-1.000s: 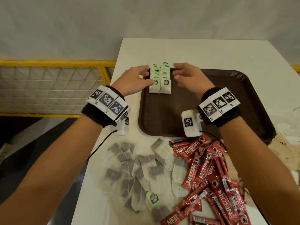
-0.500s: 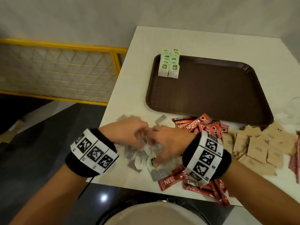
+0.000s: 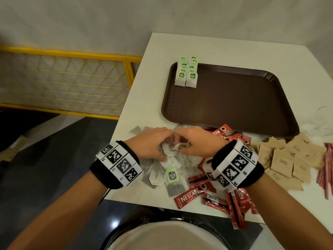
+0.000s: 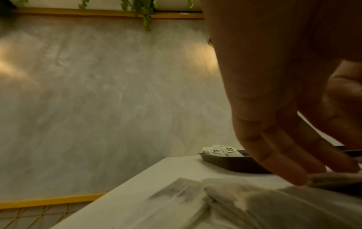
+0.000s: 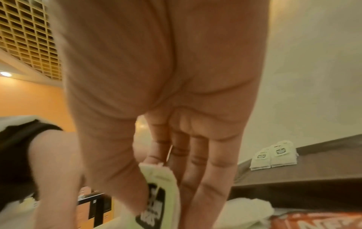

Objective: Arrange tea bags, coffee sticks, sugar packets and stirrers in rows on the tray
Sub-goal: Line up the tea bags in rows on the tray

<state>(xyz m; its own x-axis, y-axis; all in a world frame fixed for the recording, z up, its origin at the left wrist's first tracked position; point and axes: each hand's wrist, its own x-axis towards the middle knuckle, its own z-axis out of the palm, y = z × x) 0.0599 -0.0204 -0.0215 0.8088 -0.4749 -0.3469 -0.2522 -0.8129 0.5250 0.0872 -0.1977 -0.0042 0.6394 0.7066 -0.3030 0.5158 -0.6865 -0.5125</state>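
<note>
White paper fills both hands: the right hand (image 3: 196,143) pinches a tea bag (image 5: 158,190) between thumb and fingers, its green tag hanging down, while the left hand (image 3: 151,145) rests bent fingers on the loose pile of tea bags (image 3: 162,170) at the near edge of the bench (image 3: 162,46). Whether the left holds one, I cannot tell. Red coffee sticks (image 3: 216,192) lie scattered beside the pile, brown sugar packets (image 3: 288,159) further right, pink stirrers (image 3: 327,165) at the far right. On the brown tray (image 3: 234,105), two rows of tea bags (image 3: 186,73) run lengthwise away from the person in the far left corner. Beyond stand a grey wall and a yellow railing (image 3: 72,55).
</note>
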